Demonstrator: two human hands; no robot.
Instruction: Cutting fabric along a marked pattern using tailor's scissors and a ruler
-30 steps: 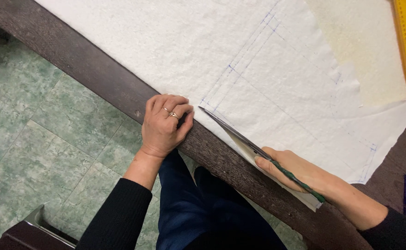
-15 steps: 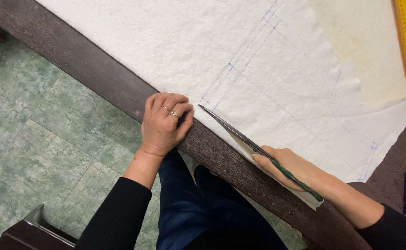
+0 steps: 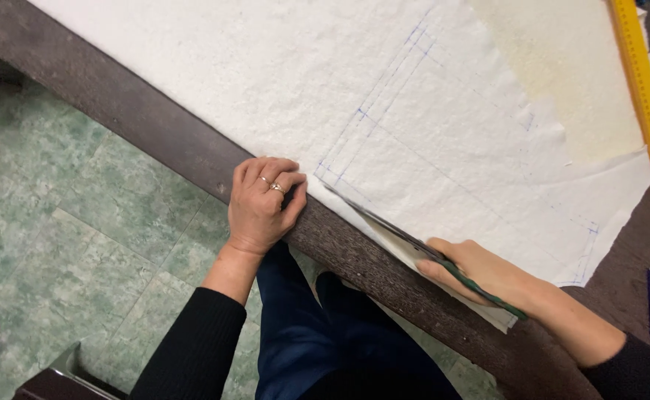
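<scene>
Head view: scissors [image 3: 406,235] unmoved, hands unchanged.

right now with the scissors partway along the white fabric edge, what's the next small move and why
Probably close the scissors and slide them forward toward the left hand: the blade tips sit short of the blue marked corner on the white fabric, and that hand already pins the fabric at the table edge.

Her left hand [image 3: 264,204] lies knuckles-up, fingers curled under and pressed flat (two rings on one finger). The right hand [image 3: 481,270] is closed in a grip, forearm stretched in from the lower right.
</scene>
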